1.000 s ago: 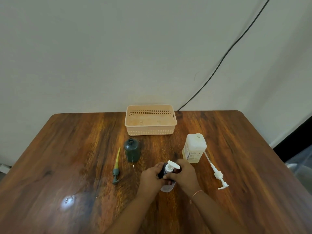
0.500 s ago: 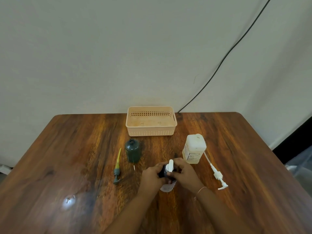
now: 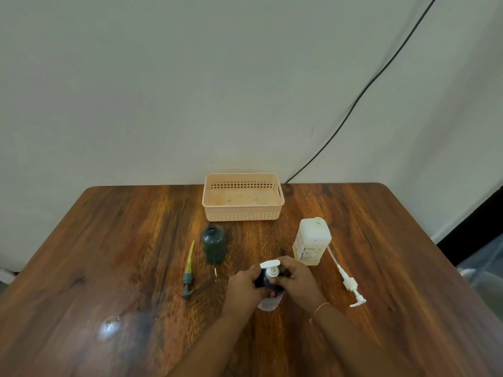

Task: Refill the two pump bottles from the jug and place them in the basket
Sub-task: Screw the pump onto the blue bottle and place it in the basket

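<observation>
Half a turn, roughly: the white pump head (image 3: 270, 265) on the dark round plastic pump bottle (image 3: 263, 279) had its spout pointing right a second ago, was edge-on after that, and now points left. The person's right hand (image 3: 298, 281) pinches the pump collar between thumb and fingers. The left hand (image 3: 245, 285) is wrapped round the bottle body, front-middle of the brown wooden table (image 3: 109, 240).

So the cap is being twisted; on or off, can't tell. The dark green plastic bottle (image 3: 213, 243) stands open, its green-and-yellow pump (image 3: 188, 270) lying beside it. The square whitish plastic jug (image 3: 311, 242) is also open, with a long white pump (image 3: 347, 278) alongside. The peach slotted plastic basket (image 3: 242, 213) holds no bottle.

Hidden: fill levels, the threads, and most of the dark bottle behind the hands.
</observation>
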